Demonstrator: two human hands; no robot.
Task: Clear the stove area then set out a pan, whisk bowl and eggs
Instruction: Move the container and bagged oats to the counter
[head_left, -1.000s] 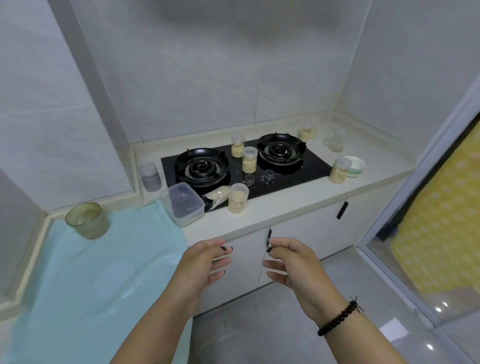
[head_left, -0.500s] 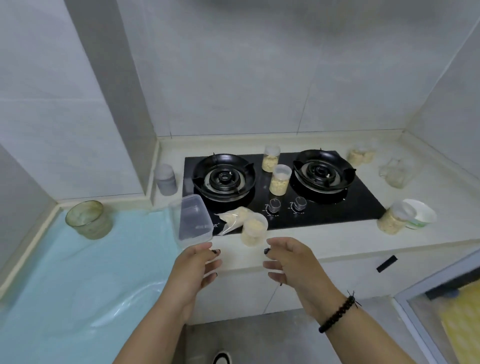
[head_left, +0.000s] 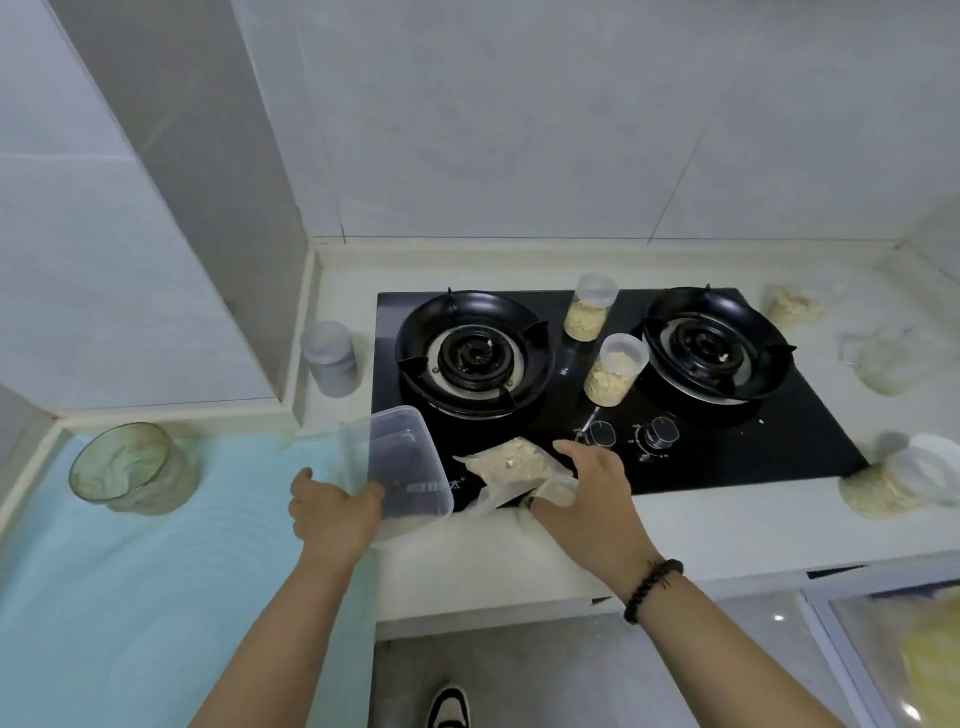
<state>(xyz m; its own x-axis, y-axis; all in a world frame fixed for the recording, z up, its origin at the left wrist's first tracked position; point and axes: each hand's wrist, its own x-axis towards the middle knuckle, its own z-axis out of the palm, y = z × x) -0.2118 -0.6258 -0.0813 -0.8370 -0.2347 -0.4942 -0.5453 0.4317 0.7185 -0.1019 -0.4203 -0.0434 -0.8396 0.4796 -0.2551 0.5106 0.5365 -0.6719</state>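
The black two-burner stove is set into a pale counter. Two lidded jars of beige grain stand between the burners. A clear rectangular plastic container sits tilted at the stove's front left corner, and my left hand grips its near left edge. Beside it lies a plastic bag of grain. My right hand reaches over the bag's right end and curls round a small translucent jar, mostly hidden under the palm. No pan, whisk bowl or eggs are in view.
A grey lidded jar stands left of the stove by the wall corner. A glass bowl rests on the turquoise mat. At right are a tipped jar of grain, a white bowl and more bags.
I have stepped up to the counter. Both hands moved forward from mid-air: the left took hold of the clear container, the right closed on the small jar by the bag.
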